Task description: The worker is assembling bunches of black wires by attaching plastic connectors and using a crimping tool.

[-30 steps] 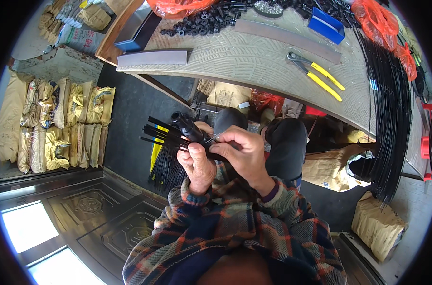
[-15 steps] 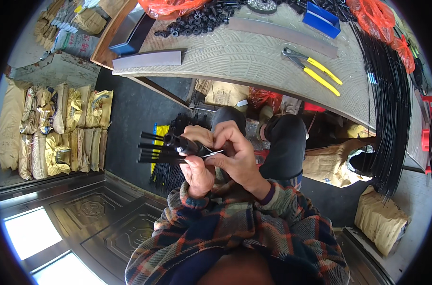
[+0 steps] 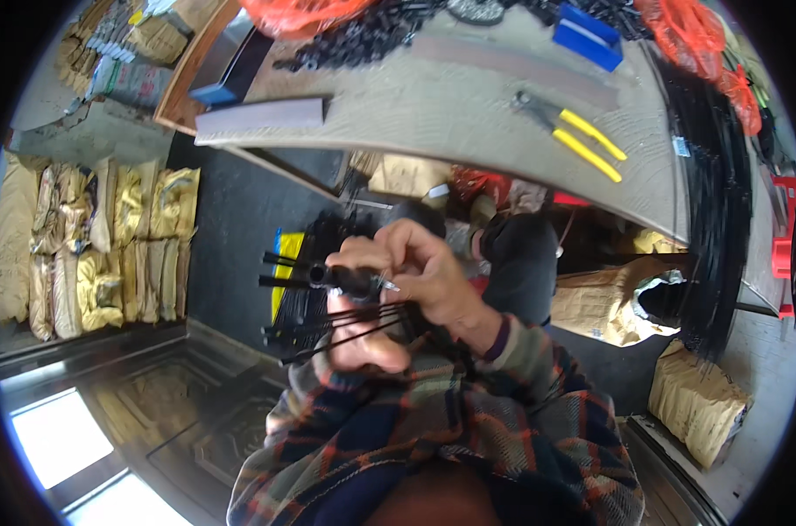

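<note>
Above my lap, a black tubular piece (image 3: 350,280) with a round open end is held in my left hand (image 3: 356,337). Its fingers lie along the far side of the piece, while the thumb is stretched away from it. Several thin black rods (image 3: 328,328) stick out leftward around the piece, some crossing the left palm. My right hand (image 3: 442,282) is pinched at the right end of the piece. A small shiny metal bit (image 3: 389,285) shows at its fingertips; motion blurs its exact shape.
Ahead stands a workbench (image 3: 371,114) with yellow-handled pliers (image 3: 577,145), a blue tray (image 3: 588,37), small black parts (image 3: 350,42) and red plastic bags (image 3: 306,13). Long black rods (image 3: 704,202) hang over its right end. Wrapped packages (image 3: 109,237) are stacked at left; a paper sack (image 3: 608,301) lies under the bench.
The left thumb has swung away from the black piece toward me. Several rods have dropped nearer and spread apart. The right hand stays pinched by the piece, and the view has shifted slightly.
</note>
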Available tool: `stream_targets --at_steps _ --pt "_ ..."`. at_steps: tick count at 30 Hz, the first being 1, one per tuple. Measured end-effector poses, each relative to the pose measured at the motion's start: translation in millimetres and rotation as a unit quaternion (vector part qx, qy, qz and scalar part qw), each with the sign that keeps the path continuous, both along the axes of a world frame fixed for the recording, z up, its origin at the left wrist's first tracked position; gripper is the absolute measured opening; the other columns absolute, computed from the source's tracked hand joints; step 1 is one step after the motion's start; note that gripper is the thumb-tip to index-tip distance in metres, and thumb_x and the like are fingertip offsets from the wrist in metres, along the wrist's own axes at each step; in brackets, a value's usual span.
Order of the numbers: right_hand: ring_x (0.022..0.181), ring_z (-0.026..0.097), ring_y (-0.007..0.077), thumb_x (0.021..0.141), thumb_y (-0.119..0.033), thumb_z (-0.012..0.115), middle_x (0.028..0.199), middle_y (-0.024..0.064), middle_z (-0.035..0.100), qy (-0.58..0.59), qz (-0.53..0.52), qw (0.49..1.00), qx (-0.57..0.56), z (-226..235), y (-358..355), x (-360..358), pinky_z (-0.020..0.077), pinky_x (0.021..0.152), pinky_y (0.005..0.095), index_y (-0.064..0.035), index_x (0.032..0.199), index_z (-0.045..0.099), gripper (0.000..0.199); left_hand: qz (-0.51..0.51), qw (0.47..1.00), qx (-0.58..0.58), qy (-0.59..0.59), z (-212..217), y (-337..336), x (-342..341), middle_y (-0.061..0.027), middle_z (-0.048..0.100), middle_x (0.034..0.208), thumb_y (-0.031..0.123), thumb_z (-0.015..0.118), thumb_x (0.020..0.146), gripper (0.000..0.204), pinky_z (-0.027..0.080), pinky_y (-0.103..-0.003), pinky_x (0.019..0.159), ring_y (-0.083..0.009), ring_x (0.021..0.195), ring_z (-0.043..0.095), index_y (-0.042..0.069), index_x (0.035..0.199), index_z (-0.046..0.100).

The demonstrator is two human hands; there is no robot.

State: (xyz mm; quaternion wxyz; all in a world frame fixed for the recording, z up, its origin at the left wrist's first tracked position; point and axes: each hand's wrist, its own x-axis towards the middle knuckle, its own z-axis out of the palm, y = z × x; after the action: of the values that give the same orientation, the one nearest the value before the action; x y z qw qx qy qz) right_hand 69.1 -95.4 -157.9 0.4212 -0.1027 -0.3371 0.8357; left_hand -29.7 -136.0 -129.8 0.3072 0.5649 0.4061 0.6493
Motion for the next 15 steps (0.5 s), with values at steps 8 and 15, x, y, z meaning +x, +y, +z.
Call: stream_targets --at_steps 8,15 --pt "0.093 0.052 0.0164 0.074 -0.005 0.067 0.094 0.0063 0.052 -0.069 -0.002 0.993 0.095 -16 28 37 0.0403 0.084 0.0284 -0.0044 0.088 0.052 0.021 0.013 0.991 -0.1 0.086 0 11 13 -0.0075 0.044 0.089 0.002 0.054 0.08 0.029 0.039 -0.029 0.073 -0.0145 0.081 0.046 0.0 0.106 0.041" --pt "0.087 0.055 0.0315 0.075 -0.022 0.067 0.094 0.0115 0.057 -0.684 -0.341 0.412 0.496 37 122 166 0.0446 0.073 0.0388 -0.0049 0.088 0.051 0.026 -0.072 0.978 -0.124 0.152 10 25 24 -0.0089 0.044 0.088 -0.01 0.056 0.077 0.028 0.048 -0.026 0.064 -0.0131 0.071 0.054 -0.001 0.1 0.044"
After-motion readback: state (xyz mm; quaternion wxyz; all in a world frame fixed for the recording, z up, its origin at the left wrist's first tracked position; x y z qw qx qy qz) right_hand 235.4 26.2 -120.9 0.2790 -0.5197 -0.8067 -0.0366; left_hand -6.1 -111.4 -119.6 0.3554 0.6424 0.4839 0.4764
